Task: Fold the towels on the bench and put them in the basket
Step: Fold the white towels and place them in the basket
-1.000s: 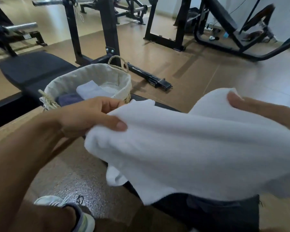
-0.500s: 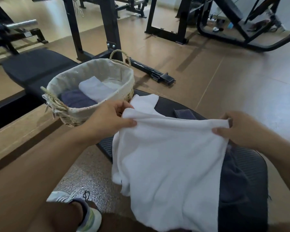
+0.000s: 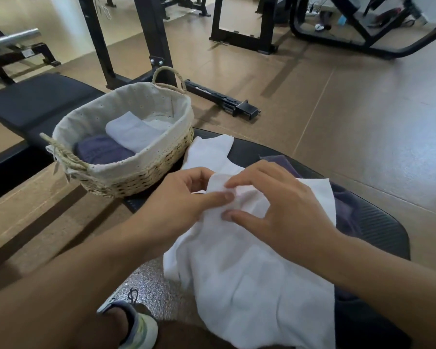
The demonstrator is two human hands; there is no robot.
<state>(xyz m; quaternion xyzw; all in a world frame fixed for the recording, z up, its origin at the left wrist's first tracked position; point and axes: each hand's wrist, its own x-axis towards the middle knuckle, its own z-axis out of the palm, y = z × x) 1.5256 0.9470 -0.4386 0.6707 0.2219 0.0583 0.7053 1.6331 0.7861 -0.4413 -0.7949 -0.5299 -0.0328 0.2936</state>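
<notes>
Head view, starting at the left: a woven basket (image 3: pixel 126 172) with a cloth liner sits on the near end of the black padded table (image 3: pixel 378 222), close enough that a finished towel only has to be lifted across. It already holds a folded dark towel (image 3: pixel 101 151) and a folded white one (image 3: pixel 131 133) side by side, which suggests the job is partly done and that room remains along the far wall. Just right of the basket, the left hand (image 3: pixel 184 197) pinches the top edge of a white towel (image 3: pixel 249 278) between thumb and curled fingers. The right hand (image 3: pixel 275 205) meets it there, thumb and forefinger closing on the same bunched edge with the other fingers arched above the cloth; bringing the two corners together like this looks like the first halving fold. The rest of the towel hangs down from that pinch over the table's near edge, so gravity keeps it flat. Under and to the right of it a dark purple towel (image 3: pixel 345 210) lies spread on the table, probably waiting its turn. Below, a shoe (image 3: pixel 136 323) rests on the floor.
</notes>
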